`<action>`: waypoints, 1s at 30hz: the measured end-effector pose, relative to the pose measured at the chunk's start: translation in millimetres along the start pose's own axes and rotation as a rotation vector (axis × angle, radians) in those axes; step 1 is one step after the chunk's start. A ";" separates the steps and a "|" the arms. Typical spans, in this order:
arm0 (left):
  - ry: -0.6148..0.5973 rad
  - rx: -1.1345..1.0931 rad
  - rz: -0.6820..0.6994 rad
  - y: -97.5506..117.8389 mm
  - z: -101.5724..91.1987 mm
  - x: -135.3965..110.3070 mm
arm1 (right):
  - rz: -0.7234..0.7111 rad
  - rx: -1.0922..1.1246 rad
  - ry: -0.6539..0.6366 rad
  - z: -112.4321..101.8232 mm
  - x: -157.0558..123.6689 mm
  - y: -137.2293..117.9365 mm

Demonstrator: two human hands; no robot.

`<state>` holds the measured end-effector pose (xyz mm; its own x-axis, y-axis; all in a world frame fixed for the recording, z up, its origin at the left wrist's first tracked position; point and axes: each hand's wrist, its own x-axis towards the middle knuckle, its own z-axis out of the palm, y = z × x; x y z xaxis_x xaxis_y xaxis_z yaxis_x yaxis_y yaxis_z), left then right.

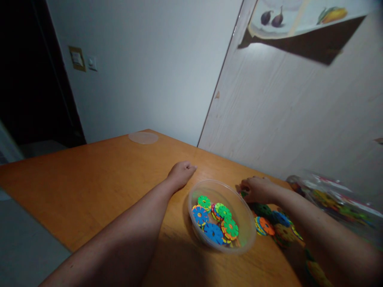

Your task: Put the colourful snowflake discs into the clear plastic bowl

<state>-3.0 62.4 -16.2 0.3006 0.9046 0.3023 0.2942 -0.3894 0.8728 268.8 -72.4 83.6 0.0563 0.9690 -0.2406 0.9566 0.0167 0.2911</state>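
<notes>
A clear round plastic bowl [249, 235] stands on the table, with several notched plastic discs in it: blue [213, 233], green [223, 211] and others in small stacks. My left hand [182, 174] is closed in a fist just beyond the bowl's left rim, with nothing showing in it. At the right rim, my right hand [257, 189] is closed, fingers curled down, and a bit of a green notched disc [243, 194] shows under the fingertips. More discs, such as an orange one [266, 226], lie right of the bowl, partly hidden by my right forearm.
A clear plastic bag [341, 199] of colourful pieces lies against the wall at the right. A translucent round lid [143, 138] rests near the far corner of the wooden table [98, 187]. Walls [149, 71] border the table's far side.
</notes>
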 end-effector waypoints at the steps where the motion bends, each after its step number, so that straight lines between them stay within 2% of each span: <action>1: 0.000 0.000 0.002 0.1 -0.1 0.0 | 0.007 0.003 0.001 0.4 0.5 0.0; 8: 0.016 0.016 0.027 3.3 -0.9 -1.6 | 0.023 0.045 0.002 -0.1 0.7 -1.8; 14: 0.020 0.005 0.004 3.8 -0.5 -2.3 | 0.027 0.119 0.079 -27.5 -16.7 -2.1; 16: 0.017 0.002 0.006 3.3 -0.2 -2.3 | -0.023 0.193 0.131 -41.9 -29.0 -7.9; 18: 0.014 -0.005 0.006 3.1 0.1 -2.2 | -0.133 0.311 0.199 -55.2 -42.9 -18.8; 21: 0.015 -0.012 0.003 3.3 0.0 -2.0 | -0.226 0.359 0.224 -67.7 -60.0 -40.3; 26: 0.011 -0.010 0.009 3.0 -0.5 -1.3 | -0.301 0.248 0.193 -66.6 -66.4 -62.3; 30: 0.009 -0.020 0.009 2.8 -0.5 -1.1 | -0.244 0.224 0.177 -62.0 -59.5 -49.9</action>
<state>-2.9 60.4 -13.9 0.2954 0.9024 0.3137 0.2734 -0.3945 0.8773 200.0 -115.6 140.8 -0.2131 0.9710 -0.1082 0.9756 0.2175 0.0302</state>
